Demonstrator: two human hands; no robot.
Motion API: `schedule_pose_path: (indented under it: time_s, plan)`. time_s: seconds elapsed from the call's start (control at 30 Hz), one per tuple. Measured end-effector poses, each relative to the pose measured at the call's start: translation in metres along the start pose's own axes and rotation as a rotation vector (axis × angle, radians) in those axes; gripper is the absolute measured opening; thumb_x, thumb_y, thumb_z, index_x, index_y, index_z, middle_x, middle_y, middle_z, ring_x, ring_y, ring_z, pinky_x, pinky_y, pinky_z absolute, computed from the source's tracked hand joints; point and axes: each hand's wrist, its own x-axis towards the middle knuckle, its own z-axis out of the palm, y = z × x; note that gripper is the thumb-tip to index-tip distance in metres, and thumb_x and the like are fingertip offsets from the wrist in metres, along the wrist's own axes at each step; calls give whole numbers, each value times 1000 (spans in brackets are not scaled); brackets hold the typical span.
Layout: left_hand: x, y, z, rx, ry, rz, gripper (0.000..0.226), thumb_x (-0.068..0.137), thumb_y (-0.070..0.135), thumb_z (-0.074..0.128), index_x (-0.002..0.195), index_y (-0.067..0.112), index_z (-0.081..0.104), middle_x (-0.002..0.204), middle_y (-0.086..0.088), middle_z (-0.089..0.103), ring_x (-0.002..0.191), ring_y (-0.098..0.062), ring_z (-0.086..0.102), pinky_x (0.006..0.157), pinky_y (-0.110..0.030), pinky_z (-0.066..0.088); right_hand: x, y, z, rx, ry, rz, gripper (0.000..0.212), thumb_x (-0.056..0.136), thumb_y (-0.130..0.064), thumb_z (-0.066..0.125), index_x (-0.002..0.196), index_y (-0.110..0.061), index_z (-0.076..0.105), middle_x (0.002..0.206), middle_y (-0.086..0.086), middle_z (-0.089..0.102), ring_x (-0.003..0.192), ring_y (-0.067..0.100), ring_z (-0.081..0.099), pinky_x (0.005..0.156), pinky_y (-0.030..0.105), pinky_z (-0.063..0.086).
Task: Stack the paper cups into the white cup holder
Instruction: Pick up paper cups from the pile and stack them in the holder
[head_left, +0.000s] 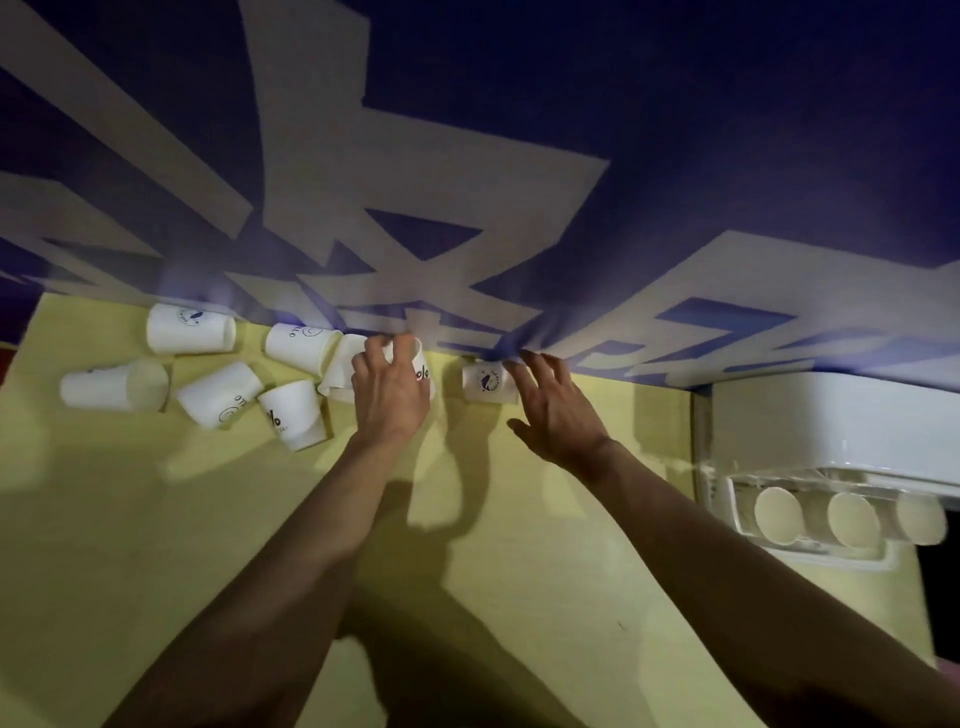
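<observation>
Head view: a yellow bench (156, 545) runs up to a blue and white banner (467, 156) hanging along its far edge. At about 10 o'clock from the picture's middle, white paper cups lie scattered on their sides: one at far left (111, 387), one near the banner (189, 328), one tilted in the middle (218, 395), one with dark lettering (291, 415), and one close to the banner's hem (298, 345). The left hand (389, 389) reaches to 12 o'clock and grips a printed cup (420, 364), fingers curled over its top; another cup (340, 371) lies touching it on the left. The right hand (553, 410) is spread and released, fingertips touching a small logo cup (483, 383) just beside the banner. At 3 o'clock the white cup holder (831, 415) stands at the bench's right edge, with three stacked cups (852, 519) showing in its clear front.
</observation>
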Motion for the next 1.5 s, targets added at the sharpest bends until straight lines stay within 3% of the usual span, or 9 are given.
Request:
schedule_pose_path:
  time_s: [0.4,0.6,0.73,0.83,0.97,1.07,1.17,1.3,1.5]
  plan:
    - [-36,-11,6,-71,-163,137,81,81,31,75,150,24,34,129,-12,43,117,-33,46,100,-44,46,14,6,51,170,-109,156,75,84,-41,70,143,-10,37,127,15,54,107,37,53,88,51,52]
    - [-87,6,6,-85,-290,143,78,83,37,74,150,25,36,132,-6,38,120,-31,47,87,-42,54,-35,9,48,382,76,129,63,85,-41,61,135,-10,40,123,10,48,95,26,47,70,47,56]
    - [-127,31,10,-38,-363,220,74,82,45,73,146,26,40,129,-3,40,118,-29,52,87,-42,55,-96,16,34,428,239,72,58,95,-30,63,136,6,44,131,17,47,103,29,47,78,34,52]
    - [-157,59,14,-63,-406,286,70,82,46,72,141,30,39,127,-1,42,112,-27,55,88,-37,53,-152,35,30,528,309,146,64,93,-33,66,141,1,41,137,12,43,115,18,44,88,21,52]
    - [-190,110,20,-151,-411,359,64,81,39,72,137,28,42,128,1,44,115,-24,53,94,-32,47,-235,69,27,655,432,318,66,83,-20,80,138,-16,44,128,-1,39,105,13,51,86,8,48]
    - [-213,162,20,-210,-425,407,64,84,38,72,139,30,41,132,7,43,118,-13,48,93,-24,41,-295,99,30,707,466,439,65,82,-21,82,137,-27,49,127,-2,37,96,12,56,86,23,56]
    - [-233,215,25,-247,-417,508,62,85,42,73,138,33,43,132,16,43,114,-2,46,89,-15,38,-342,127,32,743,499,490,59,84,-26,79,135,-34,51,128,-5,36,90,8,60,81,23,58]
    - [-250,279,40,-267,-371,583,61,85,42,73,138,36,43,131,18,42,115,-3,49,92,-17,42,-382,161,32,774,565,472,52,88,-28,76,135,-34,54,127,-9,34,101,8,62,84,14,54]
    - [-257,352,75,-227,-326,622,62,83,39,77,136,37,45,128,13,42,119,-10,49,99,-25,45,-420,210,30,800,610,418,54,93,-31,71,142,-29,49,128,-8,40,109,12,58,87,26,56]
